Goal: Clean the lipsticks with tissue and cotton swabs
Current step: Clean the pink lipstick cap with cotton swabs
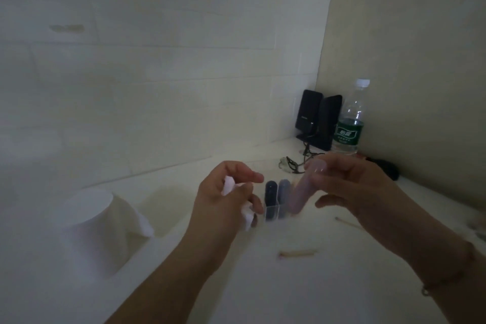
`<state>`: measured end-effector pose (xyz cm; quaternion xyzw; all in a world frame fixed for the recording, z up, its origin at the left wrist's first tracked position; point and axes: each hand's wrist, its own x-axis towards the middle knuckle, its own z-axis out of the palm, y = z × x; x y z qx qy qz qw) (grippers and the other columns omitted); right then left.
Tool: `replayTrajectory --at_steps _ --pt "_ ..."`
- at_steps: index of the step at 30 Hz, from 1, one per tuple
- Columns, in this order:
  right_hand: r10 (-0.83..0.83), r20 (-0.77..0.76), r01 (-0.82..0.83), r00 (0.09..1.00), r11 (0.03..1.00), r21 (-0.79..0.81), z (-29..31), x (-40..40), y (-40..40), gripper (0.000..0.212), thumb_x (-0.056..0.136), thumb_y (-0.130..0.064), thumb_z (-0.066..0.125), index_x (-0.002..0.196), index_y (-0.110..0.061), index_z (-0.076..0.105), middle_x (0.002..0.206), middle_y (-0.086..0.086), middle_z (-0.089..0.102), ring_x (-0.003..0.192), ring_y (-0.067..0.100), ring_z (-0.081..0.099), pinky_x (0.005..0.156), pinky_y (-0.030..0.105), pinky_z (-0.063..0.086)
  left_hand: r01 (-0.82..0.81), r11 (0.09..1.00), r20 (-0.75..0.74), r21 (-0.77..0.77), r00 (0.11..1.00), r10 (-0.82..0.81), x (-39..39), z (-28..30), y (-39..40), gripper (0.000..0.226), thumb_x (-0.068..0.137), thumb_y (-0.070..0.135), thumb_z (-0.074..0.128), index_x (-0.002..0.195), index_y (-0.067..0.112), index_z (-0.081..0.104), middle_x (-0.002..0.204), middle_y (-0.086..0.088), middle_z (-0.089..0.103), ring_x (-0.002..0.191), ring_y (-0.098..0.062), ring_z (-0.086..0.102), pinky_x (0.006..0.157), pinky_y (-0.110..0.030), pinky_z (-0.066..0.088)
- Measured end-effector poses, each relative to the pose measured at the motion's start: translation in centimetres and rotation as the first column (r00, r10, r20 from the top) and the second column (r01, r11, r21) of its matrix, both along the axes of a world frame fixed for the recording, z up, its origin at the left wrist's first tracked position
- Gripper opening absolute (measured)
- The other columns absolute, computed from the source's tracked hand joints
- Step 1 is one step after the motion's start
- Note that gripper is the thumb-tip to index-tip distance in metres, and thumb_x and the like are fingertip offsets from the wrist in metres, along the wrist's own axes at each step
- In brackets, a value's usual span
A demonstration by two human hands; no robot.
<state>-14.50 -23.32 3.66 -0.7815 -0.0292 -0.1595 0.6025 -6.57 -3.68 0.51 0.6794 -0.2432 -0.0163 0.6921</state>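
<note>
White counter; my left hand bunches tissue; right hand pinches pink lipstick; two lipsticks wait in holder; I judge it midway.

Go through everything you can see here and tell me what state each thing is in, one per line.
Left hand: closed on a crumpled tissue.
Right hand: holding a pink lipstick, blurred.
Clear holder: upright, two dark lipsticks standing inside.
Water bottle: upright, capped.
Tissue roll: standing on end.
Cotton swabs: lying loose on the table.
</note>
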Motion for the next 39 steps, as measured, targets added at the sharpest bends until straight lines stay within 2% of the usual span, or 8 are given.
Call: replayTrajectory --at_steps 3,7,15,23,27,31,35,39 --pt "-0.019 0.011 0.018 1.000 0.995 0.103 -1.0 -1.0 -0.4 0.020 0.074 -0.022 0.068 0.092 -0.014 0.071 0.093 0.013 0.071 0.087 0.027 0.066 0.072 0.036 0.052 0.049 0.999 0.210 -0.010 0.977 -0.046 -2.5 0.7 -0.6 0.013 0.088 0.028 0.060 0.088 0.016 0.065 0.075 0.002 0.070 0.042 -0.014 0.055 0.041 -0.027 0.046" --pt "-0.016 -0.008 0.017 1.000 0.991 0.131 -2.0 -1.5 0.0 0.019 0.077 -0.017 0.067 0.095 -0.011 0.069 0.089 0.009 0.072 0.079 0.019 0.065 0.069 0.035 0.049 0.141 0.946 0.141 0.292 0.972 -0.188 -3.3 -0.4 -1.4 0.035 0.070 0.053 0.068 0.098 0.032 0.066 0.092 0.012 0.071 0.041 -0.011 0.058 0.045 -0.017 0.044" --pt "0.009 0.025 -0.009 1.000 1.000 -0.017 -3.7 -1.8 0.9 0.004 0.084 -0.013 0.070 0.086 -0.010 0.067 0.078 0.003 0.073 0.072 0.008 0.062 0.061 0.015 0.045 0.159 0.882 0.159 0.444 0.955 -0.252 -3.1 -1.1 -1.9 0.006 0.086 0.029 0.067 0.084 0.025 0.069 0.051 0.009 0.060 0.038 -0.009 0.052 0.052 -0.015 0.040" --pt "-0.160 0.127 0.195 0.979 0.913 -0.359 -4.4 -1.4 0.6 0.026 0.081 -0.054 0.052 0.085 -0.032 0.066 0.073 -0.010 0.064 0.064 0.006 0.057 0.058 0.015 0.044 0.005 0.903 0.146 0.430 0.986 -0.075 -3.4 -2.1 -2.4 0.022 0.067 0.039 0.082 0.075 0.023 0.069 0.058 0.005 0.068 0.053 -0.006 0.062 0.069 -0.022 0.051" --pt "-0.145 0.153 0.196 0.978 0.893 -0.406 -4.5 -1.5 1.0 0.023 0.081 -0.053 0.050 0.077 -0.033 0.062 0.066 -0.004 0.058 0.054 0.004 0.047 0.052 0.014 0.039 0.030 0.898 0.142 0.439 0.985 -0.102 -3.6 -1.7 -2.4 0.016 0.070 0.035 0.081 0.076 0.024 0.070 0.059 0.008 0.069 0.052 -0.004 0.062 0.060 -0.010 0.045" --pt "-0.138 0.158 0.193 0.978 0.888 -0.417 -4.2 -1.5 0.7 0.028 0.082 -0.054 0.046 0.077 -0.031 0.062 0.066 -0.005 0.058 0.054 0.005 0.048 0.052 0.015 0.040 0.104 0.904 0.062 0.416 0.988 -0.142 -3.6 -1.2 -2.4 0.007 0.079 0.028 0.076 0.080 0.023 0.072 0.060 0.004 0.071 0.046 -0.011 0.059 0.053 -0.020 0.052" --pt "-0.133 0.179 0.202 0.975 0.869 -0.452 -3.9 -1.6 0.8 0.038 0.078 -0.062 0.040 0.080 -0.031 0.062 0.070 0.000 0.061 0.059 0.013 0.053 0.055 0.023 0.045 0.124 0.900 0.042 0.417 0.987 -0.156 -3.7 -1.1 -2.3 0.006 0.083 0.029 0.073 0.085 0.023 0.074 0.061 0.003 0.071 0.051 -0.017 0.062 0.064 -0.033 0.059" --pt "-0.137 0.223 0.218 0.965 0.894 -0.392 -3.7 -1.9 1.7 0.034 0.080 -0.056 0.044 0.079 -0.028 0.063 0.069 0.001 0.062 0.054 0.012 0.051 0.051 0.020 0.042 0.081 0.902 0.129 0.424 0.981 -0.148 -3.9 -1.4 -2.3 0.005 0.085 0.031 0.070 0.082 0.028 0.073 0.060 0.005 0.070 0.050 0.001 0.058 0.091 -0.042 0.048"
